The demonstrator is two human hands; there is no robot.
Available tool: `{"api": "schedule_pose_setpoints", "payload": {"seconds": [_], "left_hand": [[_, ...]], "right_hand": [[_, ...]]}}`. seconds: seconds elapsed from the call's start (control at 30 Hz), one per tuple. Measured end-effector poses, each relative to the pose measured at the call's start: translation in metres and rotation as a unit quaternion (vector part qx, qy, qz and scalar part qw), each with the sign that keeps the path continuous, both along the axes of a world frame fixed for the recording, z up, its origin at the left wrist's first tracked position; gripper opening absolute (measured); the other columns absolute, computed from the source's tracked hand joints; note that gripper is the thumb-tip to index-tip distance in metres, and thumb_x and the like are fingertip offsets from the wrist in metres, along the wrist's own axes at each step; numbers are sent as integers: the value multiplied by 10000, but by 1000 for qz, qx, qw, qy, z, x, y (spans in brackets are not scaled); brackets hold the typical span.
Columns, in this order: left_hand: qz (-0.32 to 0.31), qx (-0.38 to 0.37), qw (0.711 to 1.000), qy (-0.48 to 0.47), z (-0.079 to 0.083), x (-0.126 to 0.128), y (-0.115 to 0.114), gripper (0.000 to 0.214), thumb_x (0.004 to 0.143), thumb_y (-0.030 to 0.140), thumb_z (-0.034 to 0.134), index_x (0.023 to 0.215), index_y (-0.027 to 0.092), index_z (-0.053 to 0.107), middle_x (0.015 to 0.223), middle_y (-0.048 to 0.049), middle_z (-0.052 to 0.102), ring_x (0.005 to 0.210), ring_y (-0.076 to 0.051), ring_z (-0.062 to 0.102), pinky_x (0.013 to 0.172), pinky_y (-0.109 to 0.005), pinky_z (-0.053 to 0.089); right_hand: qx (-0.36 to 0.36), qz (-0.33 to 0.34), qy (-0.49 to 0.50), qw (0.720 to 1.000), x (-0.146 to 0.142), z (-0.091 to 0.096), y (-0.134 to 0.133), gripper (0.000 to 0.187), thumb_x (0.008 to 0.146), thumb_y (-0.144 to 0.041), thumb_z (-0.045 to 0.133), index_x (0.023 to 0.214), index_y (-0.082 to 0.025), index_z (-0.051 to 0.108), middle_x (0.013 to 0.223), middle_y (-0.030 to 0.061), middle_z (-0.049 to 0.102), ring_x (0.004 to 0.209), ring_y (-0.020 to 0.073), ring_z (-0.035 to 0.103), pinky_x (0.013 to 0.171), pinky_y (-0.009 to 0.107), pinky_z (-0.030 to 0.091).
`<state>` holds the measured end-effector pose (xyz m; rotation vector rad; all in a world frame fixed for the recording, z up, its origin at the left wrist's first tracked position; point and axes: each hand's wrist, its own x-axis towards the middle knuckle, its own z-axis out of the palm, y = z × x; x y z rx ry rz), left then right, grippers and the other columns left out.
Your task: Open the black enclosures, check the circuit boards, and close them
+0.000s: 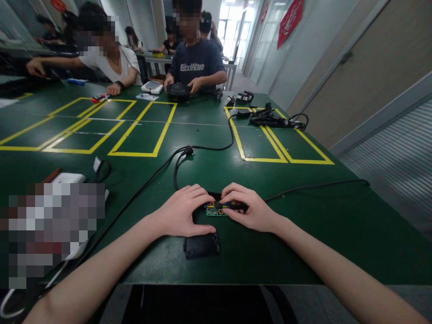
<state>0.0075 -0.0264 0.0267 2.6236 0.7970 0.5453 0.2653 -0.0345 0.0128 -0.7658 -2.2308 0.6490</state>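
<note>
A small green circuit board point(216, 212) with copper-coloured coils and coloured wires lies between my hands, near the table's front edge. My left hand point(184, 211) curls its fingers around the board's left end, and its thumb stretches down to a black plastic cover point(201, 246). That cover lies flat just in front of the board. With thumb and fingers closed, my right hand point(252, 208) grips the end of a black cable point(240, 206) over the board's right side. Behind the board a dark edge shows, mostly hidden by my fingers.
Black cords with a plug point(188, 150) cross the green table point(286, 234). Yellow tape outlines point(135, 153) mark its surface. A pile of black devices point(270, 118) sits far right. At left is a blurred-out object point(57, 229). Across the table, a person holds a dark case point(178, 92).
</note>
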Motion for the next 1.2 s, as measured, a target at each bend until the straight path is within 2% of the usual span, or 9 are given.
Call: {"api": "schedule_pose_setpoints", "payload": {"seconds": [0.2,0.37,0.53,0.7,0.77,0.93,1.03,1.13,1.2], "left_hand": [[2,-5,1000,11,1,-1,-1,610,797,604,811,1225,197,658,1137,-93,711,1051,-279,648,916,-402,504],[2,8,1000,13,-1,0,0,447,905,491,729,1228,193,654,1141,-95,706,1061,-268,642,916,-399,509],[4,19,1000,0,-4,1,1,248,980,322,636,1189,192,665,1123,-83,719,1058,-247,658,891,-377,525],[17,25,999,-13,-5,1,3,214,978,273,621,1173,193,663,1167,-89,731,1097,-248,675,975,-393,541],[27,25,999,-19,-6,1,4,202,981,248,610,1169,193,656,1178,-91,735,1120,-252,677,1009,-402,542],[35,27,999,-18,-12,1,8,209,997,263,613,1189,182,637,1205,-104,736,1174,-267,665,1035,-425,549],[36,22,999,-16,-12,0,9,230,995,262,627,1206,170,625,1232,-112,728,1210,-271,647,1038,-428,555],[44,16,999,-15,-12,0,9,247,993,276,639,1220,180,620,1240,-110,725,1235,-272,636,1050,-437,552],[45,12,999,-18,-11,0,8,250,989,279,644,1220,187,622,1239,-107,727,1244,-270,634,1056,-436,552]], "right_hand": [[15,13,-28,999,5,1,1,82,929,-238,718,989,-196,682,1036,89,696,903,179,708,787,299,580],[36,11,-53,998,5,2,0,62,961,-252,676,949,-195,654,1054,95,707,888,172,709,768,295,571],[172,-49,-60,982,1,7,-9,273,923,-335,674,1169,-217,674,1235,152,678,928,225,664,812,406,551],[219,128,-91,963,-20,3,-25,280,947,-457,643,1034,-195,688,1006,82,736,874,200,645,768,358,493],[215,148,-114,959,-27,-2,-27,260,969,-446,625,982,-195,692,972,65,743,853,187,634,788,352,486],[218,98,-132,962,-22,-6,-21,257,971,-432,656,993,-180,696,948,67,742,895,203,650,783,352,476],[220,80,-107,966,-11,0,-15,352,963,-510,655,1084,-182,691,1088,110,736,936,215,665,776,356,496],[203,-15,-64,977,0,4,-6,312,963,-465,647,1119,-197,683,1171,147,704,955,227,668,816,380,526],[159,-81,-92,980,6,3,1,210,969,-366,640,1092,-203,687,1081,127,719,932,233,672,817,381,531]]}}
